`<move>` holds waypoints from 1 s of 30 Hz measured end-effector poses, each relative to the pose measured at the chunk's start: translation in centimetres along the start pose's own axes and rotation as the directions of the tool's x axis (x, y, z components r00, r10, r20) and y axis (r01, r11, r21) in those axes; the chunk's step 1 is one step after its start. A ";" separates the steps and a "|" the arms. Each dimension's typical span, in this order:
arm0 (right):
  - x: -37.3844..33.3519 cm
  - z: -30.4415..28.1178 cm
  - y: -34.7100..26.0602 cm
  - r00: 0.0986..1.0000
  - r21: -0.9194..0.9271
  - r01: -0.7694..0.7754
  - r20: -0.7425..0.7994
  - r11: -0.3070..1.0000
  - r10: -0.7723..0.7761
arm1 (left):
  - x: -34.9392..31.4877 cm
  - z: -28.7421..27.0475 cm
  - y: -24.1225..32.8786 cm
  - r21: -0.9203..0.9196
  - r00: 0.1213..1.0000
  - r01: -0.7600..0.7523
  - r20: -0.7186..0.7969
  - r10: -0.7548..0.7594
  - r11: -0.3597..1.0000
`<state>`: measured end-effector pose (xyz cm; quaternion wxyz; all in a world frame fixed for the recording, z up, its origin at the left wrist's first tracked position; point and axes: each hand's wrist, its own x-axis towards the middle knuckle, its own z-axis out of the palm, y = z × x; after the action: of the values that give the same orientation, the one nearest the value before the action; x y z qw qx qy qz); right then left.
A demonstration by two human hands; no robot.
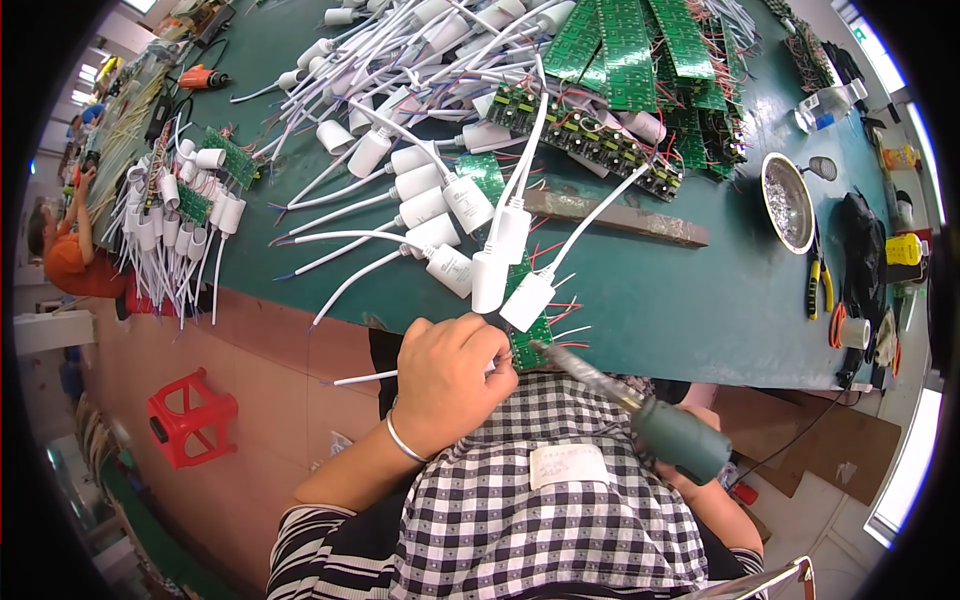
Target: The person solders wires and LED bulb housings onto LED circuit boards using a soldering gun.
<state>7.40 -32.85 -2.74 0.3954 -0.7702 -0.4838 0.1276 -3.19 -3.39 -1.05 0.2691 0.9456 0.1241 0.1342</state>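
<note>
My left hand point(450, 375), with a silver bangle at the wrist, is closed at the table's front edge. It pinches a white cable point(365, 379) whose end sticks out to the left; the fingertips are partly hidden. Right beside them lies a green circuit board point(530, 345) with red and white wires. White cylindrical housings point(527, 300) with cables rest over the board. My right hand point(695, 450), mostly hidden, is closed round a soldering iron point(680, 436) with a dark green body. Its metal tip points left and reaches the board.
Heaps of white cabled housings point(440, 40) and green circuit boards point(628, 60) cover the far table. A flat bar point(620, 217) lies mid-table. To the right are a metal bowl point(787, 203), pliers point(819, 285) and a bottle point(830, 105). A red stool point(193, 418) stands left; another person point(80, 262) sits beyond.
</note>
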 end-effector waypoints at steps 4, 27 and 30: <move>1.6 -0.8 -1.7 0.953 0.535 -0.253 -0.003 0.806 0.301 | 0.1 0.0 0.0 0.004 1.000 -0.017 -0.001 0.017 1.000; 1.4 -0.1 -1.7 0.944 0.539 -0.256 -0.040 0.803 0.328 | -0.6 -1.5 -0.7 -0.287 0.984 0.023 0.173 0.028 0.958; 1.6 -0.5 -1.6 0.954 0.521 -0.248 -0.018 0.817 0.300 | -0.8 -1.5 -0.7 -0.334 0.983 0.051 0.182 0.011 0.941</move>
<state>7.42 -31.38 -0.92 0.5868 -0.7039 -0.2963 0.2689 -4.55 -2.35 -0.29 0.4384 0.8926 0.0842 0.0641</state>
